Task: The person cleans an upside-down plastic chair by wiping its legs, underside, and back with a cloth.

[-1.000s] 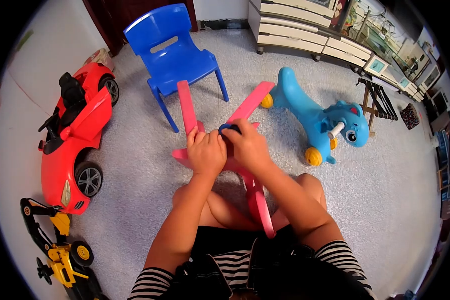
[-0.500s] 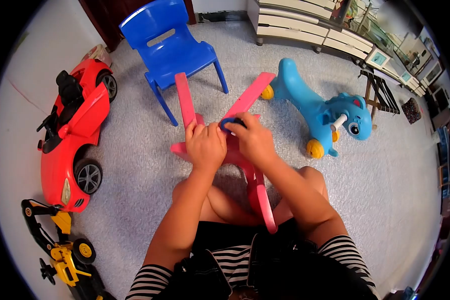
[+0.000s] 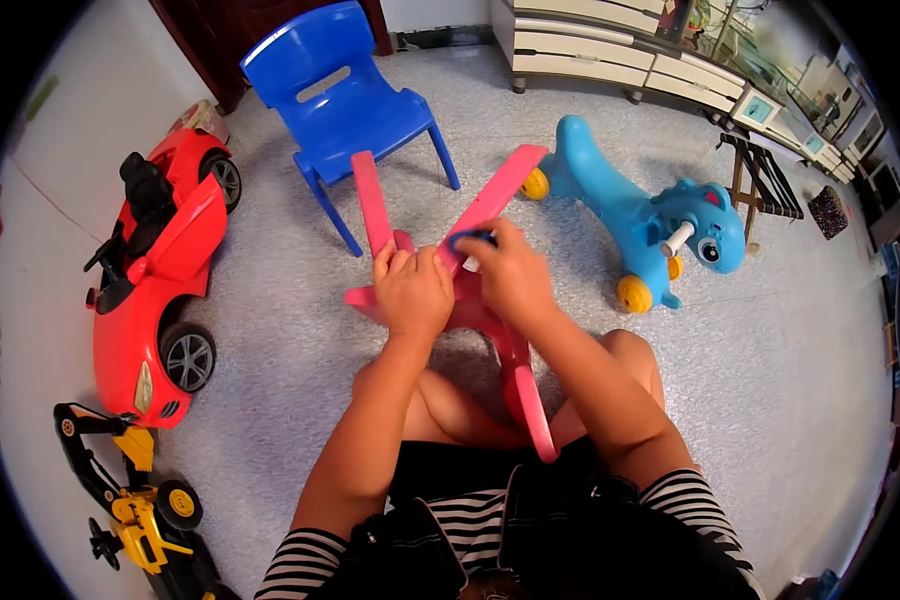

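Pink plastic frame (image 3: 470,312), glossy and scuffed-looking, with two long flat bars spreading toward the landmark, one blue plastic chair (image 3: 355,110), and one curved arm reaching away from it; it sits just in front of that chair. The left hand (image 3: 415,292) rests bent-fingered against the frame, whether clasping I cannot tell; the right hand (image 3: 515,275) pinches one small dark-blue item (image 3: 462,240). Left of the chair stands one red ride-on car (image 3: 130,345); right, one blue ride-on animal (image 3: 610,215) showing three yellow wheels (image 3: 635,294).
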The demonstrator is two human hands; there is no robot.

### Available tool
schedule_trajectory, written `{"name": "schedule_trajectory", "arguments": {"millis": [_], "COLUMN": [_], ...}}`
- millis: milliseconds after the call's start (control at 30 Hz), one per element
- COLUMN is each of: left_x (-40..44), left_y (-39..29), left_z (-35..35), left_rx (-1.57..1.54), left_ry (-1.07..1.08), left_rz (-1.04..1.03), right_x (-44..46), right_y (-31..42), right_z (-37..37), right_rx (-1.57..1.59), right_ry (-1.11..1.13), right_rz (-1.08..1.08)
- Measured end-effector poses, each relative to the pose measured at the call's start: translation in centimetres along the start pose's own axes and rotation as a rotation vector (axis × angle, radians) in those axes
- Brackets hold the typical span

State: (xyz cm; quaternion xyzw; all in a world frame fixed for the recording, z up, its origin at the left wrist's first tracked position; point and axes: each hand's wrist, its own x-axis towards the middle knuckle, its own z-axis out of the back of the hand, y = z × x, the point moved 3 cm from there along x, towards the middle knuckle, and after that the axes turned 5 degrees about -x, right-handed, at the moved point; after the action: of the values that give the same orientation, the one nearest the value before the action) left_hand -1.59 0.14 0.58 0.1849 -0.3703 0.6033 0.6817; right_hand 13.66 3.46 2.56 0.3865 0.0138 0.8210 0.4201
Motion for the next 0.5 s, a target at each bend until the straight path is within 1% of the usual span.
{"name": "schedule_trajectory", "arguments": {"millis": [67,100,133,200,233,300,400,433,467,500], "left_x": [-0.1,0.0,0.0,-0.2,-0.2,-0.2,-0.2,-0.1,0.0,0.0], "left_y": [0.0,0.0,-0.1,-0.1,0.0,0.0,0.0,-0.1,-0.1,-0.2], "left_z": [-0.1,-0.1,0.0,0.1,0.0,-0.4,0.0,0.1,0.2,0.2], "left_rx": [-0.017,-0.017,-0.018,-0.021,-0.027,-0.037,-0.015,-0.021,-0.027,-0.026], "left_ry": [-0.005,-0.009,-0.012,-0.014,0.001,0.016,-0.018,-0.016,-0.018,-0.017], "left_rz": [-0.004,-0.006,0.001,0.011,0.028,0.048,0.013,0.006,-0.003,-0.006], "right_x": [2.1,3.0,3.7,4.3,4.0,2.2,-0.9,-1.5,-1.4,-0.9], "right_y": [-2.7,-4.5,-4.7,-5.1,-4.1,-2.0,2.2,2.4,2.1,1.1], "right_z": [-0.1,-0.7,-0.7,-0.6,-0.6,-0.6,0.2,0.0,-0.1,0.0], "right_rx": [-0.079,-0.172,-0.173,-0.170,-0.182,-0.130,0.008,-0.053,-0.051,-0.015], "right_ry": [-0.067,-0.062,-0.065,-0.077,-0.157,-0.100,-0.012,-0.011,-0.010,0.004], "right_rz": [-0.134,-0.217,-0.214,-0.305,-0.227,-0.121,0.037,0.053,0.050,0.000]}}
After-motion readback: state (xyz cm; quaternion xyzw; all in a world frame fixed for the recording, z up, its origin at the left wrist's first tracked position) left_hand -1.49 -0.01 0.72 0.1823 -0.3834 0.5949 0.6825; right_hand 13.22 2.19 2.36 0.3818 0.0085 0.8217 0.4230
